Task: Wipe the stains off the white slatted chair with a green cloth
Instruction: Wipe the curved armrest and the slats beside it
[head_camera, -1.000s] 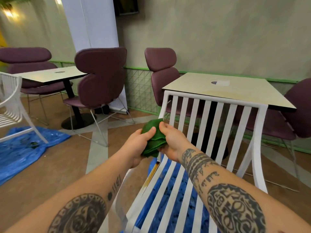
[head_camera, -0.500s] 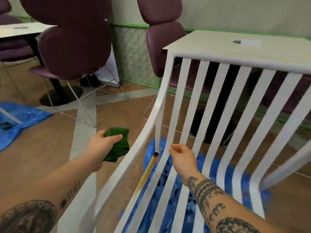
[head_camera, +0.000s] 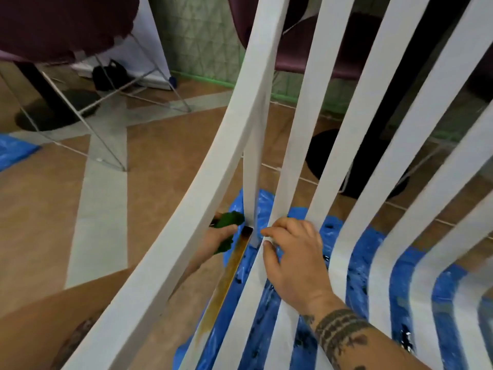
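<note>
The white slatted chair (head_camera: pixel 213 180) fills the view close up, its curved armrest crossing from lower left to top centre. A brown-yellow stain (head_camera: pixel 229 273) runs along the seat's left side rail. My left hand (head_camera: pixel 217 237) reaches under the armrest and grips the green cloth (head_camera: pixel 229 222) right at the stain's upper end, by the rear leg. The armrest hides most of that hand. My right hand (head_camera: pixel 293 260) rests on the seat slats beside the stain, fingers spread and relaxed, holding nothing.
A blue tarp (head_camera: pixel 360 265) lies on the floor under the chair, another blue sheet (head_camera: pixel 13 152) at the far left. Maroon chairs (head_camera: pixel 61 25) on thin wire legs and a black table base (head_camera: pixel 354 166) stand close behind on the brown floor.
The view has dropped much closer to the seat. My left hand carried the cloth under the armrest to the stained rail. My right hand came down onto the slats.
</note>
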